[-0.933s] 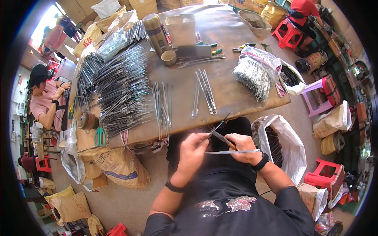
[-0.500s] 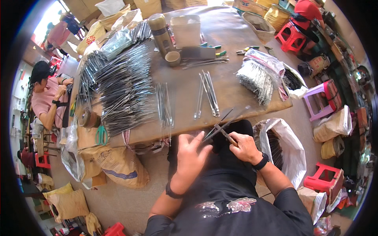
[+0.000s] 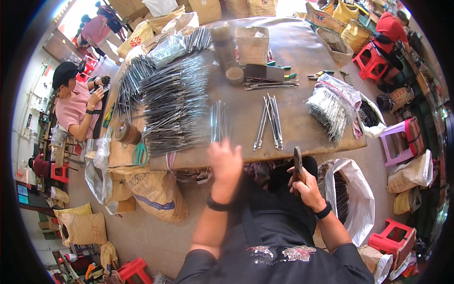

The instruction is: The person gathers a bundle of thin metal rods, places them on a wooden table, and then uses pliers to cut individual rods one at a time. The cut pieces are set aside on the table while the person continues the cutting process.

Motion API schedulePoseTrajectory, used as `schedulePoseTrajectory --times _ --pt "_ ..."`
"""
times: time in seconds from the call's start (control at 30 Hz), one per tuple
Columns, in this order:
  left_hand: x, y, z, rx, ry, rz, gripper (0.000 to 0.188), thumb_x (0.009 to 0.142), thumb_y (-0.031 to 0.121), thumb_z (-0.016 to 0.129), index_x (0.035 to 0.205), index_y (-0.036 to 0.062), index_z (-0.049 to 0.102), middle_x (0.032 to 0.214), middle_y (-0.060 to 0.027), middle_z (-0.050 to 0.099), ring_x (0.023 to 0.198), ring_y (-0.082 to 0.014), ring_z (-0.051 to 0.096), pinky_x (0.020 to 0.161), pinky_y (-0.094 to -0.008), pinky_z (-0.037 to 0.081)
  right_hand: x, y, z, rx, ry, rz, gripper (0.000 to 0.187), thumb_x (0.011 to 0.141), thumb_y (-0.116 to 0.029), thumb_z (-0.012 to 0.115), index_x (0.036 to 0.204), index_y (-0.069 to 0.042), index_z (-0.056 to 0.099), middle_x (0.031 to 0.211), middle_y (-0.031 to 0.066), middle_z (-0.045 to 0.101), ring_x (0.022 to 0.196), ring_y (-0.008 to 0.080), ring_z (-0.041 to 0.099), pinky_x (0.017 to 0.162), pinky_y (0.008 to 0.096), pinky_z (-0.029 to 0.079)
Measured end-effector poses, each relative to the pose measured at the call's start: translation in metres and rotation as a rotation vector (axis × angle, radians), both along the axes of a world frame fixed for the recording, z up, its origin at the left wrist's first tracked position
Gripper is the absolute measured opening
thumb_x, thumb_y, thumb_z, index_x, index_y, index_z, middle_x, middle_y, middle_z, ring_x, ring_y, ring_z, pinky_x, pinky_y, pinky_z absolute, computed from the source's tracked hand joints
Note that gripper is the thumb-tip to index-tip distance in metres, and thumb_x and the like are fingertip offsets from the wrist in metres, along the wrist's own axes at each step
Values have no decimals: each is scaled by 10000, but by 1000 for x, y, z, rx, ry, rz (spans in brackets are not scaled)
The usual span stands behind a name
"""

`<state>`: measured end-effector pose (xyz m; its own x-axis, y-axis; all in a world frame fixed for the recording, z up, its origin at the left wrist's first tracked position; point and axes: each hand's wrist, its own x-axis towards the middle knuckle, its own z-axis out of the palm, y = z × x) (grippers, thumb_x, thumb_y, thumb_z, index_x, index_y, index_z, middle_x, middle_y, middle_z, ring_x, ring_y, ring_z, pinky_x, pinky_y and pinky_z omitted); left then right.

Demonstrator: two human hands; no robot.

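Note:
My left hand (image 3: 225,163) is smeared by motion at the table's front edge, just below a small bunch of thin metal strips (image 3: 219,122). Whether its fingers grip anything does not show. In front of my body, my right hand (image 3: 307,189) is closed round dark pliers (image 3: 297,161), whose jaws point up toward the table. Another few long metal strips (image 3: 269,122) with small heads lie loosely side by side on the tabletop, ahead of the pliers. A large heap of the same strips (image 3: 175,104) covers the table's left part.
Pale strips in a plastic bag (image 3: 328,109) lie on the table (image 3: 302,40) at right. Beyond stand a flask (image 3: 223,45), a cup (image 3: 234,75) and a plastic bin (image 3: 252,45). Green scissors (image 3: 139,154) rest at left. An open white sack (image 3: 359,199) stands beside my right arm. A co-worker (image 3: 75,102) sits at left.
My left hand has moved away from the pliers, up toward the small bunch of strips. The pliers have swung upright, and the strip seen at their jaws no longer shows there. The view has shifted.

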<state>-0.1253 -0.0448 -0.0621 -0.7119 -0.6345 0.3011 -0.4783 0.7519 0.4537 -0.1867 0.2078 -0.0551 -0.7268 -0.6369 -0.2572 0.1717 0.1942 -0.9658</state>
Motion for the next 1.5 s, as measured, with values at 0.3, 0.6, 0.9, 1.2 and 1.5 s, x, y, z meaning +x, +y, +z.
schedulePoseTrajectory --times 0.3,0.6,0.9,1.2,1.5 --pt "-67 32 -41 94 -148 -224 328 748 128 657 1039 5 572 922 -219 600 880 -393 590 773 -467 486 11 9 20 -82 -150 77 354 771 -18 470 1122 -14 518 791 68 589 646 122 585 547 226 451" --pt "-61 -26 -27 1213 10 -274 180 719 67 726 837 -35 635 691 -50 608 574 -167 582 476 -261 421 -69 88 -22 -437 -283 -526 208 834 -148 555 1011 -40 535 851 76 579 712 158 561 639 275 458" --pt "-21 -8 15 1952 282 -223 245 865 33 645 1108 24 622 850 -72 658 699 -157 659 533 -162 509 -136 109 -37 -289 -231 -771 206 817 -78 572 1015 -20 552 886 139 644 706 228 649 595 352 508" --pt "-11 17 27 1897 219 -272 288 859 46 646 1141 13 603 833 -62 660 681 -171 673 523 -173 501 -157 76 -16 -289 147 -989 163 775 4 666 902 -5 564 681 56 604 547 166 602 492 303 507" --pt "0 14 22 1866 263 -215 287 885 28 605 1168 -11 575 833 -98 662 692 -182 668 516 -178 526 -175 95 -45 -53 190 -842 134 751 -49 702 762 -15 573 624 42 593 497 135 566 453 271 441"
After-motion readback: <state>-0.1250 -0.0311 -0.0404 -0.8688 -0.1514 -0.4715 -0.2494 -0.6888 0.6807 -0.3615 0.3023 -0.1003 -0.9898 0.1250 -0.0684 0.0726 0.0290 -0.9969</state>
